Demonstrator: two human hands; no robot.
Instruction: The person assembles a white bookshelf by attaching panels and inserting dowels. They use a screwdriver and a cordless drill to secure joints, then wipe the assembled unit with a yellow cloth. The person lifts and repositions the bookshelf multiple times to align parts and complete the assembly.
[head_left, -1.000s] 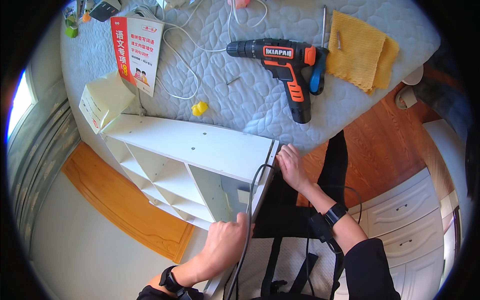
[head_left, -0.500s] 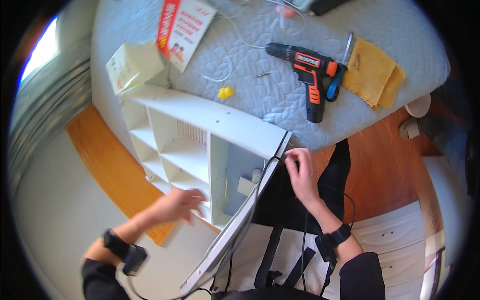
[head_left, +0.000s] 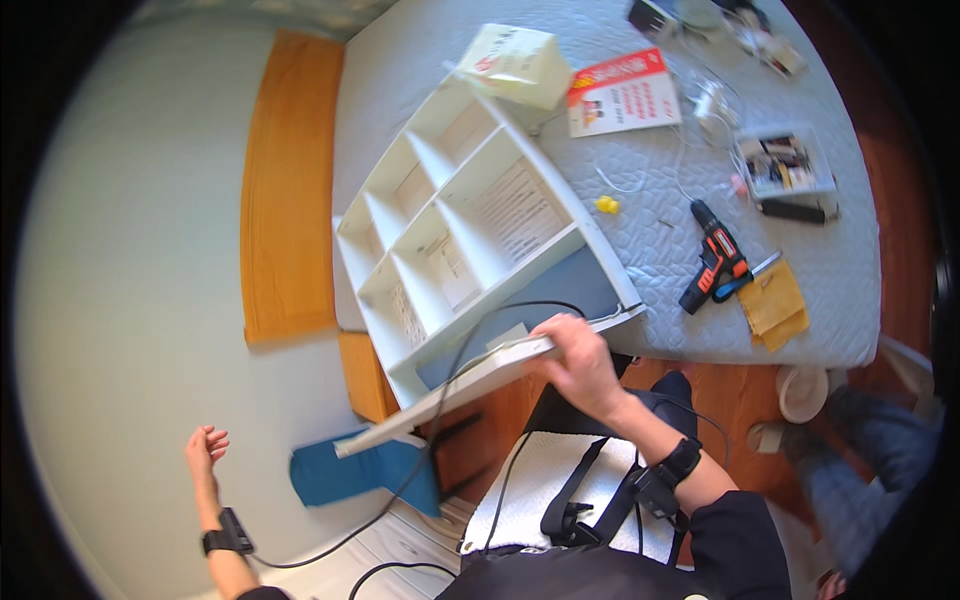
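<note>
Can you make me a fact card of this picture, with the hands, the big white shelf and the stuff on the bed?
Right hand: gripping one end of a white board
Left hand: off to the left, away from the board, seemingly empty
Shelf: white, with open compartments
On the bed: black-and-orange drill, yellow cloth, red-and-white book

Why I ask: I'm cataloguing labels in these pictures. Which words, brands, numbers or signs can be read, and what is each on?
I'll give places, not wording; I can quote nothing reliably here.
Red-and-white book: red printed lines, blurred.
Cream box: red and dark print, too small to read.
Black-and-orange drill: a label on its body, too small.
White shelf unit: rows of fine marks at the back of some compartments, unreadable.
</note>
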